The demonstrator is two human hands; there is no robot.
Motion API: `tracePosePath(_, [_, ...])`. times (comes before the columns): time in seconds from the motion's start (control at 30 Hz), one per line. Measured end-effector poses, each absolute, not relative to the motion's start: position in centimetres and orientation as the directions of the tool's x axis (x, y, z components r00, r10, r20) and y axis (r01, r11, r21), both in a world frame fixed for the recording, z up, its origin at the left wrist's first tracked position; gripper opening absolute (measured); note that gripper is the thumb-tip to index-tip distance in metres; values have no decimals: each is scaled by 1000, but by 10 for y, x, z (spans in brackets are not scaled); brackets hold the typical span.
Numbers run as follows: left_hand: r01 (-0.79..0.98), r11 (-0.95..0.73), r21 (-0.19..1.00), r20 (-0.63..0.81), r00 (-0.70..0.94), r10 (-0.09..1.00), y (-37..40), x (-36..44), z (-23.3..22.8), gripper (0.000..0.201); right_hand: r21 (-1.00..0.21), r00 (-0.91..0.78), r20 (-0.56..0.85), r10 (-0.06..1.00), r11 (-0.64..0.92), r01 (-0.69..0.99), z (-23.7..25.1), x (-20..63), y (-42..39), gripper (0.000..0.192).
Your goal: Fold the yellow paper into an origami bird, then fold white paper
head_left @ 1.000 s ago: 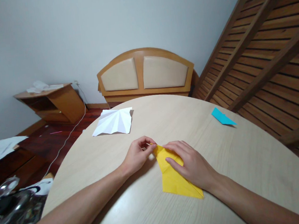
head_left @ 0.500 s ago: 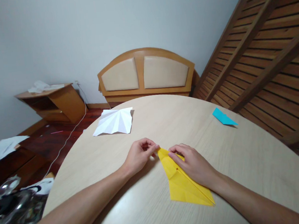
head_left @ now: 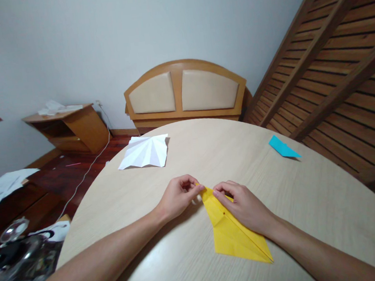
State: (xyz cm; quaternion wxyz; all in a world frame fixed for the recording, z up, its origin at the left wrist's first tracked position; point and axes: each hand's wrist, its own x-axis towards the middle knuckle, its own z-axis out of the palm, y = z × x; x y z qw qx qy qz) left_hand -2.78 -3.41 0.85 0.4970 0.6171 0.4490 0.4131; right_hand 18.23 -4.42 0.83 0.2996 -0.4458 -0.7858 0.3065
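Note:
A folded sheet of yellow origami paper (head_left: 233, 238) lies on the round wooden table (head_left: 147, 270), with creases across it and a small hole-like spot near its middle. My left hand (head_left: 181, 195) pinches its upper left tip between thumb and fingers. Closed over the paper's upper right edge is my right hand (head_left: 241, 202), thumb on top and fingers curled behind. Part of the right edge is hidden under that hand.
Creased white paper (head_left: 145, 152) rests at the table's far left. A folded blue paper (head_left: 284, 147) sits at the far right. Beyond stand a headboard (head_left: 182, 89), a small cabinet (head_left: 85, 129) and slatted wood (head_left: 340, 62). Clutter including a kettle-like object (head_left: 25, 251) is at lower left.
The view has shifted slightly, so everything sits a little differently in frame. Both hands keep their hold on the yellow paper, with hardly any other change.

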Motion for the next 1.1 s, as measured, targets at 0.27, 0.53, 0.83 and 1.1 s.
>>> tracePosePath(0.27, [346, -140, 928, 74, 198, 977, -30, -32, 0, 26, -580, -414, 340, 844, 535, 614, 18, 182, -50, 13])
tracePosePath(0.53, [629, -180, 756, 104, 156, 982, -29, -38, 0, 24, -406, -512, 246, 823, 567, 717, 13, 175, -70, 30])
tracePosePath(0.83, [636, -555, 536, 287, 481, 828, -28, -56, 16, 13, -383, -671, 223, 707, 696, 607, 13, 200, -48, 23])
tracePosePath(1.1, [578, -650, 493, 231, 634, 738, -30, -61, 17, 11, -515, -588, 234, 774, 612, 600, 10, 197, -50, 11])
